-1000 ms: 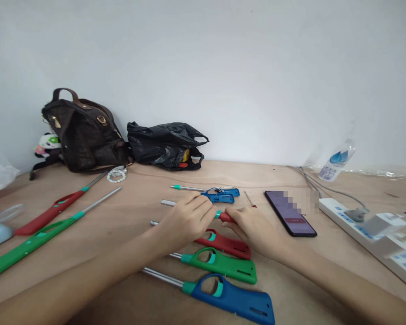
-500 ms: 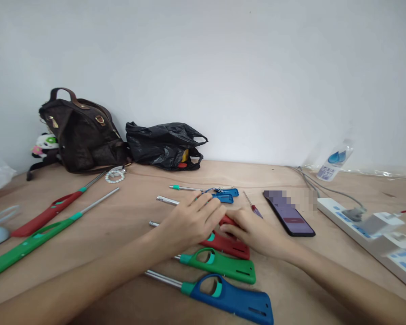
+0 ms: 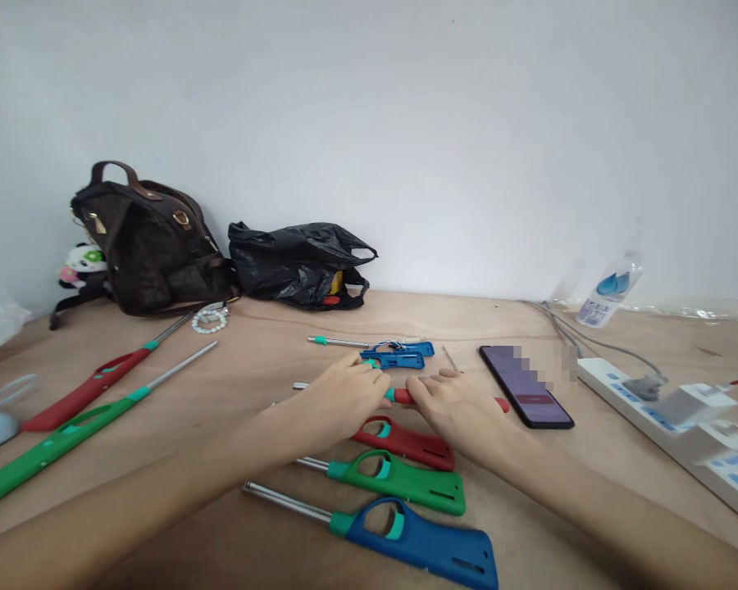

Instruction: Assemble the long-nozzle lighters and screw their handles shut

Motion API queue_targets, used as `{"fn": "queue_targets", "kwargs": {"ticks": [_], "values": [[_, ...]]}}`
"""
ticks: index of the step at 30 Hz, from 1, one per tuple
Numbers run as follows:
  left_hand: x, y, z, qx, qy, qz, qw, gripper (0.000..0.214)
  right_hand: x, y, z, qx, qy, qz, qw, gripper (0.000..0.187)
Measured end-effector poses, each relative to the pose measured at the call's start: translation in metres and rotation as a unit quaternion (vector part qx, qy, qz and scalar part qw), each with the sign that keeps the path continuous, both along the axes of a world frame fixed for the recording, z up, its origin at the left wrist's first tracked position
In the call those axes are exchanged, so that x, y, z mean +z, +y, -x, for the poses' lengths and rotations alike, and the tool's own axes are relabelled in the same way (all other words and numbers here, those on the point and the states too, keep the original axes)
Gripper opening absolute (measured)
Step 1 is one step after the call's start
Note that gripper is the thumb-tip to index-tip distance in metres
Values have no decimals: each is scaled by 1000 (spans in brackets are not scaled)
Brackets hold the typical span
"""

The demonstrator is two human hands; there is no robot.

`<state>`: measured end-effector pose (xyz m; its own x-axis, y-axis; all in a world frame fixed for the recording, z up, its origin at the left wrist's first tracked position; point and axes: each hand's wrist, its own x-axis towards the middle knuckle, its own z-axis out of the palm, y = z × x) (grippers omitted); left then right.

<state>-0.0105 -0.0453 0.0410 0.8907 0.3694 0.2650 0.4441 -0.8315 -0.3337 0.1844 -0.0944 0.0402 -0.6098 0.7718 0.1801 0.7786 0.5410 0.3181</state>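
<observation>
My left hand (image 3: pixel 341 397) and my right hand (image 3: pixel 461 410) both grip a red long-nosed lighter (image 3: pixel 406 396) lying flat on the wooden table (image 3: pixel 271 344), its metal tube poking out to the left. Just beyond the fingers lies an opened blue lighter (image 3: pixel 394 354) with its shell halves apart. In front of my hands lie three whole lighters in a row: red (image 3: pixel 412 442), green (image 3: pixel 406 482) and blue (image 3: pixel 424 542). A small screwdriver (image 3: pixel 450 358) rests beside the blue parts.
A phone (image 3: pixel 526 385) lies right of my hands, then a white power strip (image 3: pixel 682 426) with cables. Long red (image 3: pixel 86 389) and green (image 3: pixel 55 438) lighters lie at the left. A brown bag (image 3: pixel 151 242), a black plastic bag (image 3: pixel 301 262) and a bottle (image 3: pixel 608 293) line the wall.
Both hands slid the red lighter away from me toward the blue parts; its red handle end now shows past my right hand near the phone.
</observation>
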Motion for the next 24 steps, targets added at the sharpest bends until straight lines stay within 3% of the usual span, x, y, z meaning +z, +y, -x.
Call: {"fn": "queue_targets", "kwargs": {"ticks": [3, 7, 13, 19, 24], "values": [[2, -11, -3, 1, 57, -62, 996, 13, -3, 0, 1, -27, 11, 40, 999, 10], [0, -16, -4, 12, 68, -81, 994, 9, -5, 1, 2, -26, 11, 50, 998, 11], [-4, -12, -4, 29, 42, -44, 998, 12, -3, 2, 5, -11, -8, 10, 1000, 14], [-11, -8, -4, 46, -9, 43, 998, 19, -9, 7, 6, 30, -8, -33, 999, 15], [-7, 1, 1, 27, 7, 1, 1000, 16, -15, 18, -11, 51, 59, -36, 996, 8]]}}
